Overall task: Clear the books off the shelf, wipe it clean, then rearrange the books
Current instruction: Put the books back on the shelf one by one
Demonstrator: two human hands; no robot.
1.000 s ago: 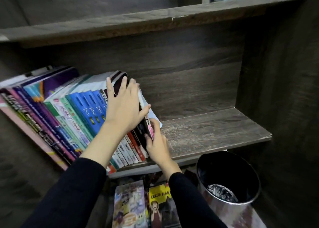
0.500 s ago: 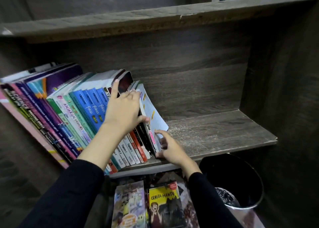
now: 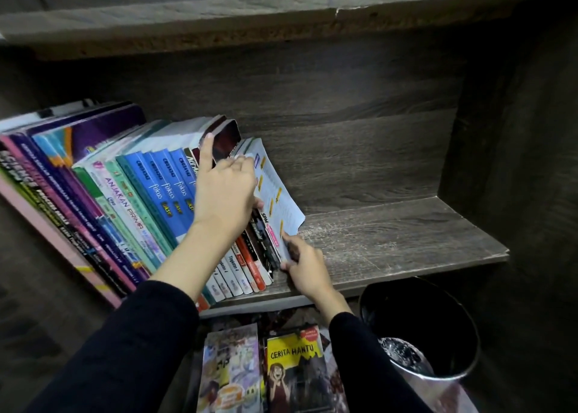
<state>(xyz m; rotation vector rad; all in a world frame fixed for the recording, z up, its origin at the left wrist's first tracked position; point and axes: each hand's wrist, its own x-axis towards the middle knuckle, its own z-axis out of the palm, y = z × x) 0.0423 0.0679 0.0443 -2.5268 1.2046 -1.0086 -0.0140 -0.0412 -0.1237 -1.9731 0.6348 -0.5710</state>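
Note:
A row of books (image 3: 134,193) leans to the left on the dark wooden shelf (image 3: 391,243), filling its left half. The rightmost one is a thin white SPM book (image 3: 278,203) with yellow marks on its cover. My left hand (image 3: 225,190) lies over the tops of the end books, index finger raised against a dark cover, the other fingers curled onto the white book. My right hand (image 3: 305,264) grips the bottom corner of the white book at the shelf's front edge.
A black waste bin (image 3: 419,325) stands below the shelf at the right. More books lie under the shelf, among them a yellow "Cerita Hantu" (image 3: 295,369). Another shelf board (image 3: 281,15) runs overhead, and a side panel (image 3: 516,131) closes the right end.
My right hand has slid down from the white book's spine to its bottom corner. My left hand has shifted right over the book tops, and the white cover now stands more exposed.

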